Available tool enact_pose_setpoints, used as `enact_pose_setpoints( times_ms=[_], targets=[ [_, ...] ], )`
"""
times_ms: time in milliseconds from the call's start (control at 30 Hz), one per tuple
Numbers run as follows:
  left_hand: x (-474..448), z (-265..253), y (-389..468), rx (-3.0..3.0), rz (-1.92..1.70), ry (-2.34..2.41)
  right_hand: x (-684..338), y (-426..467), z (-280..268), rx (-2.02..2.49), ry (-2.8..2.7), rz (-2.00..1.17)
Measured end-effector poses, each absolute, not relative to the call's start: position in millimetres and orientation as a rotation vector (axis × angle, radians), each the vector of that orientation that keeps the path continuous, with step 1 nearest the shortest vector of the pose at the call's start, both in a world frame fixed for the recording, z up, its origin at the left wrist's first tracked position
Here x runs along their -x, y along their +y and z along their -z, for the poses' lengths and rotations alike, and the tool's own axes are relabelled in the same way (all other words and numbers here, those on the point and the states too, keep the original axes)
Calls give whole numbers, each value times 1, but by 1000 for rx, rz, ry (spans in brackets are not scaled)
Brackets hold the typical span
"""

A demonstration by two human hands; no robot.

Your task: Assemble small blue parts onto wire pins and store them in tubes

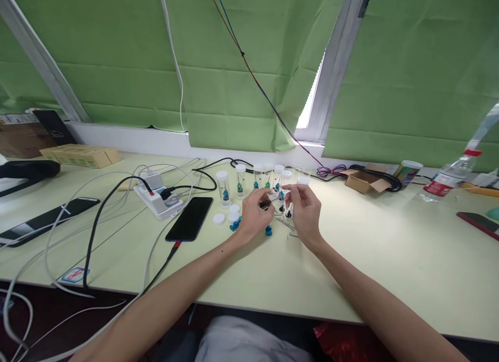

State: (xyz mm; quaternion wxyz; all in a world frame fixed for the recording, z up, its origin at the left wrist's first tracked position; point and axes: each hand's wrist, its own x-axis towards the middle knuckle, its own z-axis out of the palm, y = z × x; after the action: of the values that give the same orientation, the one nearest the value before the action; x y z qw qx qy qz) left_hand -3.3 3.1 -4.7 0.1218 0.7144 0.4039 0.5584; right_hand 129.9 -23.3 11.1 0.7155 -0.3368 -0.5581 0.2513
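Observation:
My left hand [255, 211] is closed on a small black part [265, 203], and a thin metal rod [275, 198] seems to run from it toward the other hand. My right hand [306, 210] has thumb and fingers pinched together at the rod's far end; its exact grip is too small to make out. Behind both hands stand several clear tubes [223, 186] with white tops and blue or green pieces inside. On the table below lie a blue piece [268, 230], bent metal rods [287, 225] and small black parts [289, 214]. White caps [219, 218] lie left of my left hand.
A black phone [189, 219] on a cable lies left of the hands, beside a white power strip [158, 198] with trailing cords. An open cardboard box [362, 181], a can [407, 170] and a water bottle [446, 177] stand at the right. Green blinds [234, 102] hang behind the table.

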Motion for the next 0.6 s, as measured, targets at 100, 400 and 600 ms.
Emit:
enact_pose_setpoints(
  times_ms=[100,400,600],
  targets=[
    [3,5,3,-2086,-1626,1178,-131,-19,-8,762,-1247,-630],
    [4,5,3,-2070,-1627,1194,-132,-17,-6,744,-1264,-892],
    [4,4,1,-2094,-1614,1228,-131,-15,-2,727,-1259,-1014]
  ],
)
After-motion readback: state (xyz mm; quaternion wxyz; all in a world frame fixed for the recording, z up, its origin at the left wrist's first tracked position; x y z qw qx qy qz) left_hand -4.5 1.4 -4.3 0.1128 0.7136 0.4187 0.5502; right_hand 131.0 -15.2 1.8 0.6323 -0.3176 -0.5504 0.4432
